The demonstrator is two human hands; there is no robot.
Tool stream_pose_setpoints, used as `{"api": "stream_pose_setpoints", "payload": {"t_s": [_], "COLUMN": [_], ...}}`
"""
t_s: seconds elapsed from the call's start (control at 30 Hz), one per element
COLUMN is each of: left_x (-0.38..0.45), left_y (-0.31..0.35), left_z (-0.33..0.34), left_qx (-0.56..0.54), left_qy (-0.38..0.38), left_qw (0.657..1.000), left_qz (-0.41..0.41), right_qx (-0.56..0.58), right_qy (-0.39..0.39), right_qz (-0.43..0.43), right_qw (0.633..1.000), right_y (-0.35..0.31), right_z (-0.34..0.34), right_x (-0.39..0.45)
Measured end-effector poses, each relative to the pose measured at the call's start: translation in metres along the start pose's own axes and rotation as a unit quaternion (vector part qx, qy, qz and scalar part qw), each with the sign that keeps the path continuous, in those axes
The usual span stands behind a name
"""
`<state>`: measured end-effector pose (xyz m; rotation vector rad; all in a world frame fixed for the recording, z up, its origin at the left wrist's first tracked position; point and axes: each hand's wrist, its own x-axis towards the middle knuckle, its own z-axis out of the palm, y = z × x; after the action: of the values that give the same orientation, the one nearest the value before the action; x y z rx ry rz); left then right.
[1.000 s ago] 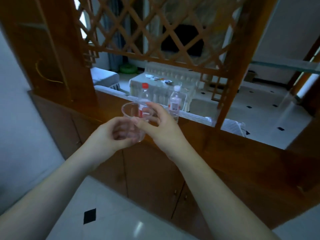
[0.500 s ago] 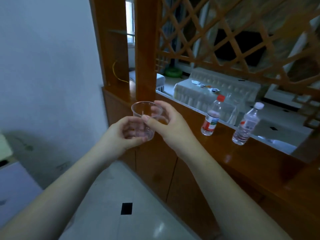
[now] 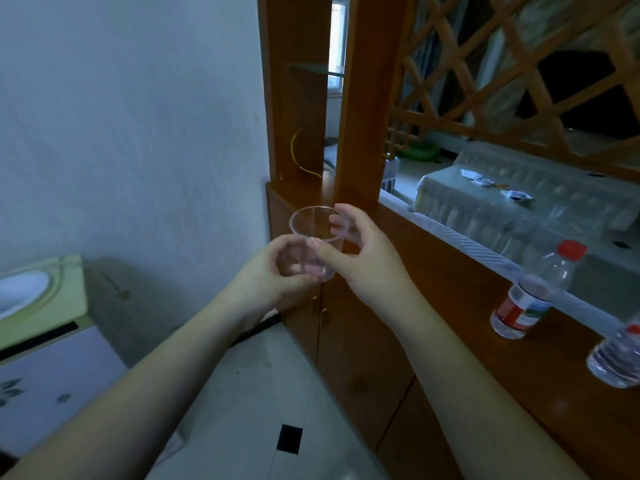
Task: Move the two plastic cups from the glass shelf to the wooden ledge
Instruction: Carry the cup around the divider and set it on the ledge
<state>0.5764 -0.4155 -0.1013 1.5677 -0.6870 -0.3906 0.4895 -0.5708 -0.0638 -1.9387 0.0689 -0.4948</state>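
A clear plastic cup is held upright in mid-air in front of the wooden partition. My left hand wraps its lower part from the left. My right hand pinches its rim from the right, thumb on the near edge and fingers over the far edge. It may be two nested cups; I cannot tell. The wooden ledge runs to the right, below and beyond my right hand. A small glass shelf sits high up between the two wooden posts, with nothing on it.
Two water bottles stand on the ledge at right, one with a red cap and one cut by the frame edge. Wooden posts and lattice rise behind. A white wall is at left, a low cabinet below it.
The view has swung left, so the bottles slid toward the right edge and the wall and posts came in. Both hands keep the same hold on the cup.
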Motion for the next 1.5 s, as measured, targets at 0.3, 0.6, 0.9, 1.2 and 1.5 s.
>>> {"api": "stream_pose_setpoints", "payload": {"t_s": [0.3, 0.6, 0.9, 1.2, 1.5], "left_x": [0.069, 0.124, 0.181, 0.249, 0.346], "left_y": [-0.02, -0.049, -0.062, -0.097, -0.14], "left_z": [-0.015, -0.079, -0.177, -0.214, -0.209], "left_qx": [-0.007, -0.017, -0.022, -0.063, -0.042], "left_qy": [0.028, 0.033, 0.012, -0.028, -0.06], "left_qw": [0.998, 0.997, 0.999, 0.996, 0.994], "left_qz": [-0.049, -0.063, -0.042, -0.056, -0.074], "right_qx": [0.039, 0.038, 0.022, -0.002, 0.016], "right_qy": [-0.039, -0.035, 0.001, 0.029, 0.054], "right_qz": [0.02, 0.027, 0.039, 0.065, 0.086], "right_qw": [0.998, 0.998, 0.999, 0.997, 0.995], "right_y": [0.04, 0.066, 0.061, 0.084, 0.155], "right_z": [-0.001, 0.052, 0.13, 0.156, 0.139], "right_x": [0.078, 0.149, 0.231, 0.292, 0.36]}}
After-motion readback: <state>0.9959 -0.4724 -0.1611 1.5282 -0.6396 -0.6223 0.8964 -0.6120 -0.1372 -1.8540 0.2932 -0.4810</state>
